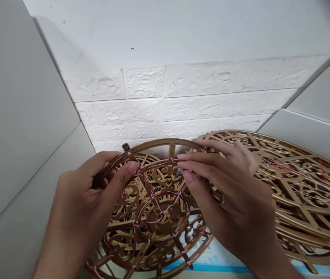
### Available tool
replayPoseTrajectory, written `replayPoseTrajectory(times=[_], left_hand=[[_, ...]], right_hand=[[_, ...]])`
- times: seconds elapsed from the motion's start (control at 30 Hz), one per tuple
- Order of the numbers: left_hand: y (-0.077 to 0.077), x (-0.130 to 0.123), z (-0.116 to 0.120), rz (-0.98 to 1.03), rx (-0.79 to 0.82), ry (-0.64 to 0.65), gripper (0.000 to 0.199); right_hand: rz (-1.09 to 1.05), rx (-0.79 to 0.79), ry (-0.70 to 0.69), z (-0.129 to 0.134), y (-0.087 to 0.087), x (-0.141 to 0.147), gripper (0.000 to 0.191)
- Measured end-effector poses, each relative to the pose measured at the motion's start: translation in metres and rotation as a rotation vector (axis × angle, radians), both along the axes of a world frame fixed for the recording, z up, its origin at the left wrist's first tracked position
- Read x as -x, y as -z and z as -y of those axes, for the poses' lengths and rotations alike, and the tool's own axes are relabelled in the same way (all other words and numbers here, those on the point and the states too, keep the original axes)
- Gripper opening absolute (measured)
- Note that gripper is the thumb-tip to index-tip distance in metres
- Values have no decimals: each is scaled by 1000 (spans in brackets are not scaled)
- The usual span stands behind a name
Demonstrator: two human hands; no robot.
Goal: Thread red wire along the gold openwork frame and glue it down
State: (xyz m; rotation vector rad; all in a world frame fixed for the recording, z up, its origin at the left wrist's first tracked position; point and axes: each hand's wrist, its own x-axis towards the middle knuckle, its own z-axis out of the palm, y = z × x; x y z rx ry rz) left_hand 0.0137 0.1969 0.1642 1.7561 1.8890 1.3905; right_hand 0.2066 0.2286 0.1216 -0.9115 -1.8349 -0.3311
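A round openwork frame, gold-brown with scrolls and spokes, is tilted up between my hands. Red and white wires run along its ribs and inner ring. My left hand grips the upper left rim, thumb on the near face and fingers partly hidden behind it. My right hand is at the upper right of the frame, its thumb and fingertips drawn together at the wire along the inner ring. Whether the wire is between those fingertips is too small to tell. More gold scrollwork shows through the frame's openings.
Several large gold openwork frames are stacked at the right, with loose red and white wires on top. A blue and white printed sheet lies beneath. A white brick-patterned wall stands behind, with pale panels at the left and right.
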Motion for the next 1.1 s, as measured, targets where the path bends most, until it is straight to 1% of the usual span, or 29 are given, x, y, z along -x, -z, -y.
replayPoseTrajectory(times=[0.17, 0.33, 0.63, 0.77, 0.9, 1.0, 1.1], left_hand=[[2, 1, 1, 21, 11, 3, 18], [4, 2, 2, 19, 11, 1, 16], [3, 2, 0, 38, 27, 9, 17], [4, 2, 0, 16, 17, 15, 17], [3, 2, -1, 11, 7, 11, 15], [1, 5, -3, 12, 26, -13, 19], [0, 8, -3, 34, 67, -10, 23]], right_hand=[[16, 38, -18, 1, 0, 1, 20], [29, 32, -38, 0, 0, 1, 21], [28, 13, -12, 0, 1, 2, 24], [27, 21, -11, 0, 2, 2, 25], [34, 10, 6, 0, 2, 3, 19], [41, -18, 11, 1, 2, 4, 17], [43, -69, -1, 4, 2, 3, 18]])
